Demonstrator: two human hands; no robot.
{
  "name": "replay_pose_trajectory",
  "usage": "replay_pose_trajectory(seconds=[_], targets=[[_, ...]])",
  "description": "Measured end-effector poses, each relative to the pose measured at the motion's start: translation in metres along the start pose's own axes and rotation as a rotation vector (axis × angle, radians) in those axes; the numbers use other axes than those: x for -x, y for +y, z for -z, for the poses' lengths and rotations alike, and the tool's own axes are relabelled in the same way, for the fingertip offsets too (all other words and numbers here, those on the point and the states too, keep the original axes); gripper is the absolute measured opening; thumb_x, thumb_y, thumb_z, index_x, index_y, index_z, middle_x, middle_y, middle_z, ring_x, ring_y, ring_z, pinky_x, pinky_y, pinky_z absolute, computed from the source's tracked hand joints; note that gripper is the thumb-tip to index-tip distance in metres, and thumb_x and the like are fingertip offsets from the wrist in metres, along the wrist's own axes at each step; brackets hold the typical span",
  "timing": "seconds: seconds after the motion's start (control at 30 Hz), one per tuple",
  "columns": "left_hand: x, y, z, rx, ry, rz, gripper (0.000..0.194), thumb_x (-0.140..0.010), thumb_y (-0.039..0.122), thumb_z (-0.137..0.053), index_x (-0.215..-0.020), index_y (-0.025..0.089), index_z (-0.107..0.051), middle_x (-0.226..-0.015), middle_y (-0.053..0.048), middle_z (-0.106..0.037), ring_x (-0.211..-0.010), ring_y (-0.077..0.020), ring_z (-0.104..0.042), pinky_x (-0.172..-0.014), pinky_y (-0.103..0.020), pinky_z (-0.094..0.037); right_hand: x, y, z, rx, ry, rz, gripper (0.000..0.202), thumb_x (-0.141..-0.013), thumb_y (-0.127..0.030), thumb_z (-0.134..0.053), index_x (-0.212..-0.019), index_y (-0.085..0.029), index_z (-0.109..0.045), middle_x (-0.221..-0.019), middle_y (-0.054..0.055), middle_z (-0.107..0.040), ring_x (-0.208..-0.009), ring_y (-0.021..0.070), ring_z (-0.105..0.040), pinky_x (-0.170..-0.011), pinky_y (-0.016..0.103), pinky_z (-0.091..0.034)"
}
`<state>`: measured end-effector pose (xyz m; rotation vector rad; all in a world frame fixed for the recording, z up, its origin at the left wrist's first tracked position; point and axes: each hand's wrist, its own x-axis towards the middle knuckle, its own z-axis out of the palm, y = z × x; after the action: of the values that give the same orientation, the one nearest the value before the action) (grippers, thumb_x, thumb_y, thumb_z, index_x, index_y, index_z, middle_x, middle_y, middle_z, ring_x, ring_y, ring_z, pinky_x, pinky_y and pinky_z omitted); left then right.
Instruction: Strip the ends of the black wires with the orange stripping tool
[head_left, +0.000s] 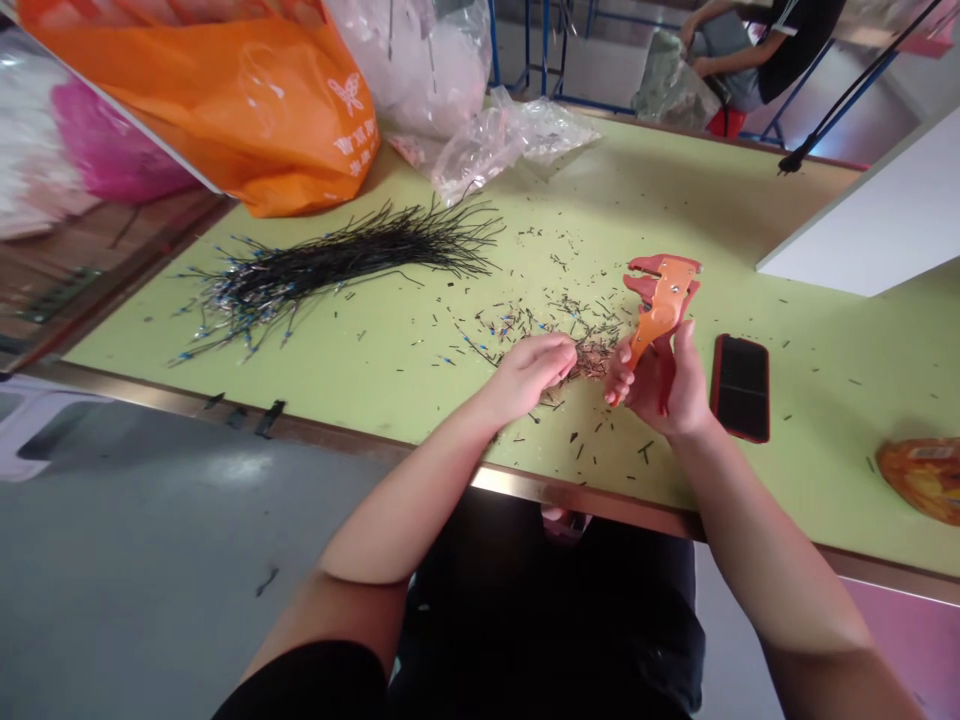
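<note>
My right hand is wrapped round the handles of an orange and red wire stripper, its jaws pointing up and left above the table. To its left, my left hand is closed, fingertips pressed together beside a scatter of short black and copper-coloured offcuts. A thin wire with a blue part runs close to the left hand, but whether the fingers grip it is too small to tell. A thick bundle of black wires with blue and silvery ends lies on the table's left part.
The green table carries a black phone with a red edge right of my right hand. An orange bag and clear plastic bags stand behind the wires. A white panel rises at right; a person works beyond.
</note>
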<state>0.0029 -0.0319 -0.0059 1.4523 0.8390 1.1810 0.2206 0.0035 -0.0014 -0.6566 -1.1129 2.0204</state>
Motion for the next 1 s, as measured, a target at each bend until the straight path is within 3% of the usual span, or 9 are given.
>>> replay_pose_trajectory(seconds=[0.2,0.4,0.77,1.0], targets=[[-0.002,-0.004,0.01,0.106,0.02,-0.003,0.054,-0.094,0.061,-0.064,-0.062,0.02,-0.048,-0.053,0.007,-0.036,-0.045,-0.0069,-0.027,-0.048,-0.025,-0.019,0.007,-0.011,0.028,0.059,-0.319,-0.235,0.08,-0.08,-0.094,-0.055,-0.092,-0.016,-0.066,-0.077,0.007,-0.071,-0.067,0.022,-0.071,-0.065,0.038,-0.064],[-0.003,-0.004,0.015,0.181,-0.004,0.031,0.058,-0.088,0.061,-0.07,-0.056,0.02,-0.044,-0.049,0.008,-0.034,-0.043,-0.0061,-0.024,-0.047,-0.025,-0.015,0.009,-0.005,0.028,0.05,-0.527,-0.357,0.09,-0.077,-0.099,-0.049,-0.096,-0.013,-0.068,-0.083,0.013,-0.076,-0.072,0.0254,-0.077,-0.069,0.037,-0.064],[-0.004,-0.001,0.017,0.147,-0.041,0.076,0.047,-0.085,0.047,-0.068,-0.055,0.02,-0.045,-0.049,0.008,-0.035,-0.045,-0.0065,-0.025,-0.05,-0.025,-0.017,0.012,-0.001,0.02,0.057,-0.651,-0.392,0.092,-0.081,-0.096,-0.048,-0.108,-0.01,-0.07,-0.085,0.015,-0.078,-0.071,0.0269,-0.078,-0.067,0.038,-0.063],[-0.004,-0.009,0.022,0.143,-0.014,0.048,0.047,-0.089,0.047,-0.067,-0.057,0.021,-0.045,-0.047,0.008,-0.036,-0.045,-0.0071,-0.028,-0.05,-0.025,-0.022,0.011,0.007,0.018,0.041,-0.54,-0.353,0.073,-0.092,-0.083,-0.053,-0.101,-0.012,-0.069,-0.075,0.005,-0.072,-0.07,0.0213,-0.077,-0.064,0.031,-0.062]])
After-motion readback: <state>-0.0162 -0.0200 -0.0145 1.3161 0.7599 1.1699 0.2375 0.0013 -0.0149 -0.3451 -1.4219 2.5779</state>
